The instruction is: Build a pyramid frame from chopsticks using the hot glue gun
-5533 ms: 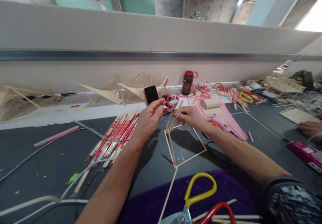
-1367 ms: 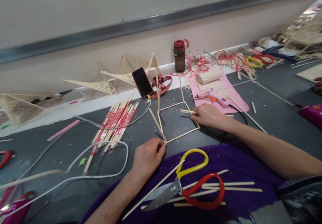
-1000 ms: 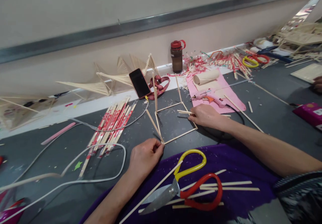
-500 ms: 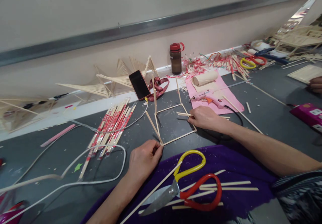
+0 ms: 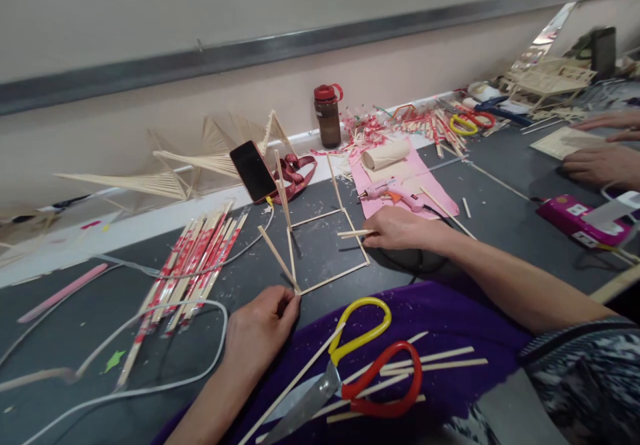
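Observation:
A square frame of thin wooden sticks [image 5: 334, 281] lies on the grey table, with several uprights rising from its corners. My left hand [image 5: 263, 321] is closed in a pinch at its near left corner. Over the frame's right side, my right hand [image 5: 395, 229] is closed on short wooden sticks [image 5: 350, 234], whose tips point left. Scissors [image 5: 330, 381] with one yellow and one red handle rest on purple cloth [image 5: 445, 311] in my lap, among several loose sticks. Just beyond my right hand lies a pink glue gun [image 5: 393, 191].
Wrapped chopsticks [image 5: 185, 265], a white cable [image 5: 165, 388] and a pink stick [image 5: 63, 291] lie left. Behind stand a phone [image 5: 253, 171], a bottle [image 5: 327, 121] and stick models [image 5: 125, 185]. Right are a magenta box [image 5: 583, 221] and a co-worker's hands [image 5: 600, 161].
The view has turned to the right, so the table's things sit further left. More of the co-worker's hands shows. My hands keep nearly the same places at the frame.

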A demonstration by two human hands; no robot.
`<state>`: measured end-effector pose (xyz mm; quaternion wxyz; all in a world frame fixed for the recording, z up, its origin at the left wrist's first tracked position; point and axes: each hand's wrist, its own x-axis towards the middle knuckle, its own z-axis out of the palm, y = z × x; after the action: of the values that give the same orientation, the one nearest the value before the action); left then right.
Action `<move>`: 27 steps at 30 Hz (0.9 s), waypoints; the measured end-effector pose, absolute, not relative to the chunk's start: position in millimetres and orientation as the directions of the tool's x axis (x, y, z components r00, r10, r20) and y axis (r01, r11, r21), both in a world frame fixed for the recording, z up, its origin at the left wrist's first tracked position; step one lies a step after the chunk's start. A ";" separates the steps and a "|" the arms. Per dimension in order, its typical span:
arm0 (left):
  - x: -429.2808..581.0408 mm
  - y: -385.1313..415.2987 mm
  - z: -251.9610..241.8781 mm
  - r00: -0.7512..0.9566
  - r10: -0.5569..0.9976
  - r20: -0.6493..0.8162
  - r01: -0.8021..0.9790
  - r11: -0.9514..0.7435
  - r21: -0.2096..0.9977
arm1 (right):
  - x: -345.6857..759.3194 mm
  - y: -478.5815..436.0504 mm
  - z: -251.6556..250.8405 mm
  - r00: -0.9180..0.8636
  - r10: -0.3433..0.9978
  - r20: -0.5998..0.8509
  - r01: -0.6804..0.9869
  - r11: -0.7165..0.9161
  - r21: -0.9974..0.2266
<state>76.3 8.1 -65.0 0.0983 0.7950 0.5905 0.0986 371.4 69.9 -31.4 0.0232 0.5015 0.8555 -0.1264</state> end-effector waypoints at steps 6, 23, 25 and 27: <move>75.2 7.0 -62.4 0.308 0.950 0.047 0.917 -0.309 0.252 | 386.7 50.0 -38.7 -0.543 0.817 -0.192 0.838 0.510 -0.195; 90.3 -3.1 -37.0 0.555 0.827 0.092 0.812 -0.562 0.156 | 374.6 41.9 -37.9 -0.630 0.775 0.060 0.740 0.622 -0.257; 74.5 -3.1 -42.2 0.455 0.889 0.049 0.878 -0.457 0.145 | 371.2 41.7 -44.6 -0.642 0.763 0.072 0.721 0.634 -0.280; 63.9 -1.9 -47.7 0.339 0.941 0.014 0.931 -0.338 0.135 | 370.2 41.2 -50.0 -0.655 0.752 0.078 0.702 0.643 -0.306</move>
<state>63.9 -1.9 -47.7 0.0512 0.8167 0.5730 0.0447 370.2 41.2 -50.0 -0.0993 0.4035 0.9009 -0.1251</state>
